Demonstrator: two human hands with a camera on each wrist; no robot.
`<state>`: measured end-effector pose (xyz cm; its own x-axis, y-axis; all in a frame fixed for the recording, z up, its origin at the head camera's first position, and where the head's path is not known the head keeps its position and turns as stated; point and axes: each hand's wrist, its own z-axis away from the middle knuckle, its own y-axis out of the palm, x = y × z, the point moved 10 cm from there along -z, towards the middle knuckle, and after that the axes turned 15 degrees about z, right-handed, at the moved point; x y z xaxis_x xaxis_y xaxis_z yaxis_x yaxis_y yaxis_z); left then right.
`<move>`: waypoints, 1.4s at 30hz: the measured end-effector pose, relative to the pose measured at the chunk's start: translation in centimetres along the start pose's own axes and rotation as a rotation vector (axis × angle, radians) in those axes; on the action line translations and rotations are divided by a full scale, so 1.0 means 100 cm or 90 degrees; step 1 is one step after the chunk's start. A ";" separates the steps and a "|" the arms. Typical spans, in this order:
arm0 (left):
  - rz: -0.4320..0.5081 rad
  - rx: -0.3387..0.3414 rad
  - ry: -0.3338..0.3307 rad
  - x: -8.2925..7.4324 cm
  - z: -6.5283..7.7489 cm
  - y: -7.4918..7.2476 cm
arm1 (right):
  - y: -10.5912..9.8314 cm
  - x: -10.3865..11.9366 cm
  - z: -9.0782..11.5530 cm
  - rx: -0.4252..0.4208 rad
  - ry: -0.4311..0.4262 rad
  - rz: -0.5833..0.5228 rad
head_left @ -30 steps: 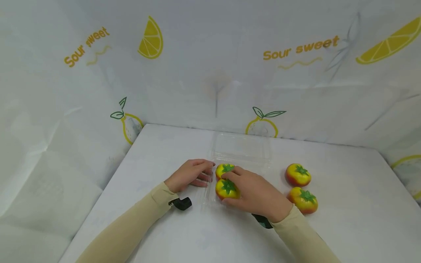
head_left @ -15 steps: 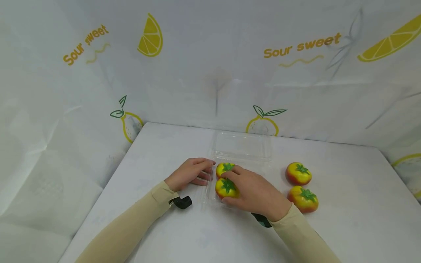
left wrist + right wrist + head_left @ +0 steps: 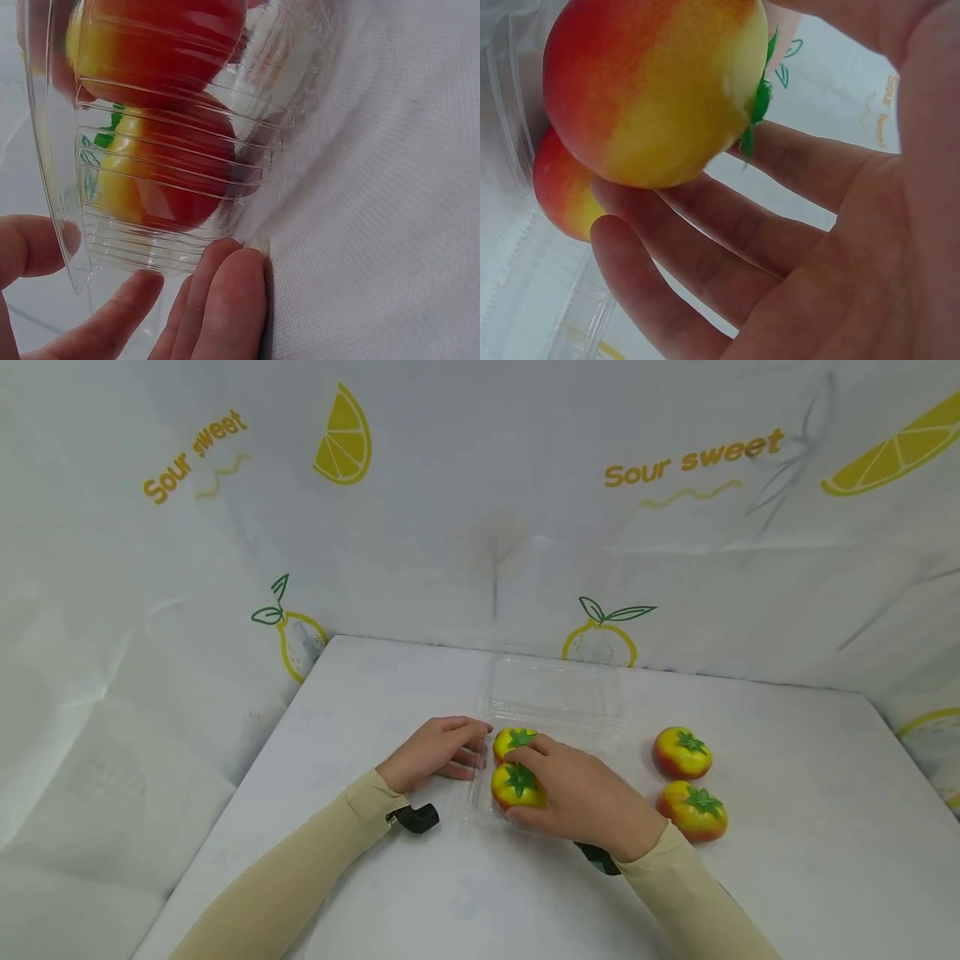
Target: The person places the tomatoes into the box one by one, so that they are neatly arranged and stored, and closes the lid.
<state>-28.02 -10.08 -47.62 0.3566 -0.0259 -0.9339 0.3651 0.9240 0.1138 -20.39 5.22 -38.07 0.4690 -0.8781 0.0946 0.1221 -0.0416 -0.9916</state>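
Observation:
A clear plastic clamshell box (image 3: 551,687) lies with its lid spread back. Two yellow-and-red toy tomatoes with green star tops sit along its left side: the far tomato (image 3: 510,742) and the near tomato (image 3: 516,787). My right hand (image 3: 581,793) holds the near tomato, thumb in front and fingers behind; its fingers (image 3: 697,274) curve beneath the fruit in the right wrist view. At the box's left wall is my left hand (image 3: 438,750). In the left wrist view its fingers (image 3: 232,300) lie loosely extended against the ribbed wall, with one fingertip at the rim.
Right of the box, two more toy tomatoes stand on the white table, the farther tomato (image 3: 682,752) and the closer tomato (image 3: 693,811). A printed fabric backdrop (image 3: 420,527) rises behind the table's far edge and along its left side.

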 end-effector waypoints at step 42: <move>0.010 -0.026 -0.016 0.004 0.002 0.001 | -0.036 -0.105 0.078 -0.071 0.087 0.013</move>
<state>-27.71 -10.05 -47.90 0.3838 -0.0210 -0.9232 0.3241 0.9392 0.1134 -18.91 18.33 -34.85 0.3460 -0.9357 0.0687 0.0119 -0.0688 -0.9976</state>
